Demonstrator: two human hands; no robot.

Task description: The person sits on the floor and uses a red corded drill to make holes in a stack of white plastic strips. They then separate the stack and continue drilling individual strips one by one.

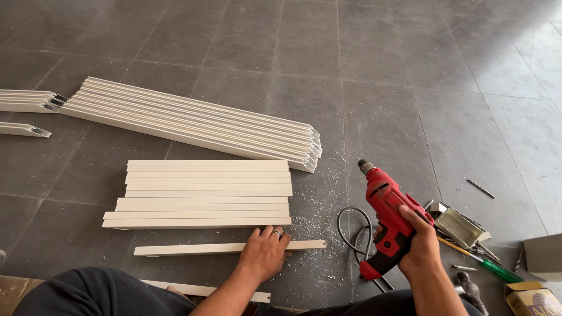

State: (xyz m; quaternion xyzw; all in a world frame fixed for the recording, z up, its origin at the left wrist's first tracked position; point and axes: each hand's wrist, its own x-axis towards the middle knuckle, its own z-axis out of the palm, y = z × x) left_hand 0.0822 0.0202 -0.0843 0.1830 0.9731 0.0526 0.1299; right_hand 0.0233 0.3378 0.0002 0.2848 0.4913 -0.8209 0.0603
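Here, red plastic drill, flat white strip

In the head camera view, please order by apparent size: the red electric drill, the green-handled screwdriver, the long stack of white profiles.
1. Long stack of white profiles, largest.
2. Red electric drill, held in the right hand; nearness enlarges it.
3. Green-handled screwdriver, smallest.

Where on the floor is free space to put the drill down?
Bare tiles lie beyond the drill, right of the long strips, up to the loose bit. Crowded: tools beside the right hand, cable, and short strips before the left hand.
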